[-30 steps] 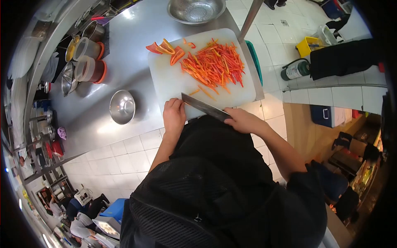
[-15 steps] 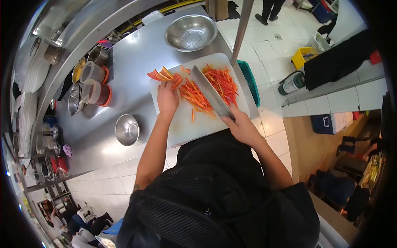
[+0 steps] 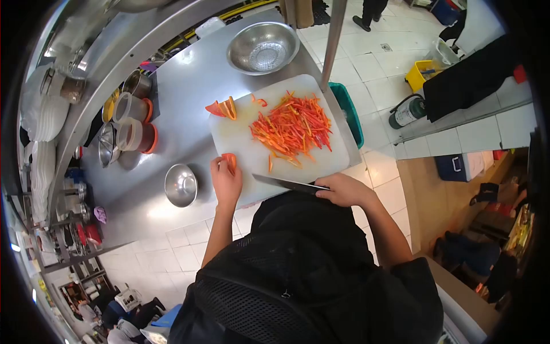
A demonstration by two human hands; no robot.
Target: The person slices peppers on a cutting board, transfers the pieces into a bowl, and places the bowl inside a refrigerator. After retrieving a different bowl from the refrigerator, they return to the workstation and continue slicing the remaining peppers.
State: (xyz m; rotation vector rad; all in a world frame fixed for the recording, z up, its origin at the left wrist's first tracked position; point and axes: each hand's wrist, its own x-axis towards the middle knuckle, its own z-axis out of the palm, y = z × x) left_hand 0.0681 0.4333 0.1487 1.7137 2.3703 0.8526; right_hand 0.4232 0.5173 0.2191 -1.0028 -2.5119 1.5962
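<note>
My left hand [image 3: 227, 184] is closed on a piece of red bell pepper [image 3: 230, 161] near the left front edge of the white cutting board [image 3: 338, 166]. My right hand [image 3: 342, 190] grips the handle of a kitchen knife [image 3: 286, 183], its blade angled left over the board's front part, the tip close to my left hand. A wide heap of thin red and orange pepper strips [image 3: 295, 126] covers the board's middle and right. More pepper pieces [image 3: 222, 108] lie at the far left corner, apart from both hands.
A large metal colander bowl [image 3: 263, 49] stands behind the board, and a small steel bowl [image 3: 181, 185] to its left. Plastic tubs with orange rims [image 3: 136, 136] are at the left. A green bin [image 3: 347, 114] stands beyond the right edge. A metal post [image 3: 334, 43] rises nearby.
The knife has moved from between two pepper piles to the board's front; the piles now form one heap. My left hand has come toward me with a pepper piece.
</note>
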